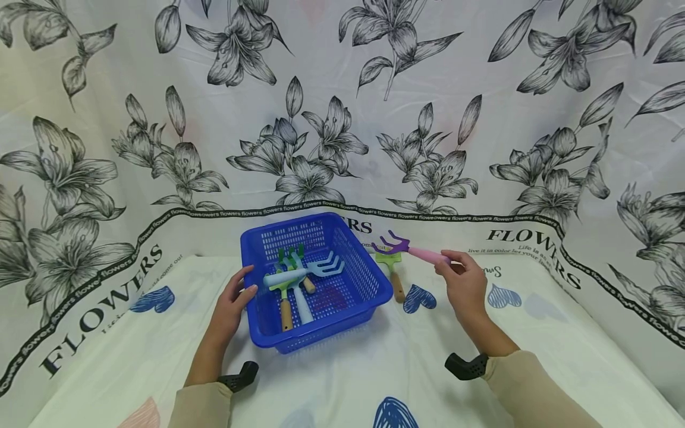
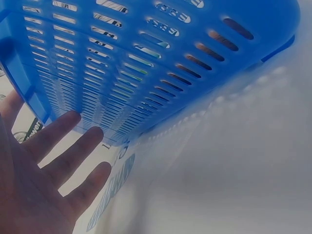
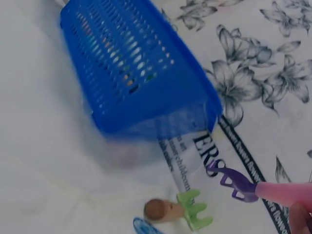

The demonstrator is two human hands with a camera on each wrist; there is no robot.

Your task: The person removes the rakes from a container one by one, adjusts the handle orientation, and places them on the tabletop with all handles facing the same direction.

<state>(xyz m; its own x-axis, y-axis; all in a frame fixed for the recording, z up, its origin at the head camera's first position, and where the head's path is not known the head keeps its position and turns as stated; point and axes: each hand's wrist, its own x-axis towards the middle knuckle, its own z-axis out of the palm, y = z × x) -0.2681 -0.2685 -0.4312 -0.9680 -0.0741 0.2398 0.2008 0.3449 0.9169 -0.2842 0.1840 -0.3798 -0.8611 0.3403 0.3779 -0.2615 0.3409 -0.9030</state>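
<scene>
My left hand holds the left rim of a blue plastic basket, its thumb over the edge. In the left wrist view, the other fingers spread beside the slotted wall. My right hand pinches the handle end of a toy hand rake with a pink handle and purple tines. The rake is in the air right of the basket, tines pointing left. Inside the basket, a light blue rake lies across green tools with wooden handles and another light blue handle.
A green rake with a wooden handle lies on the cloth just right of the basket, below the purple tines. A white cloth with printed hearts covers the surface. Behind it hangs a flower-printed curtain.
</scene>
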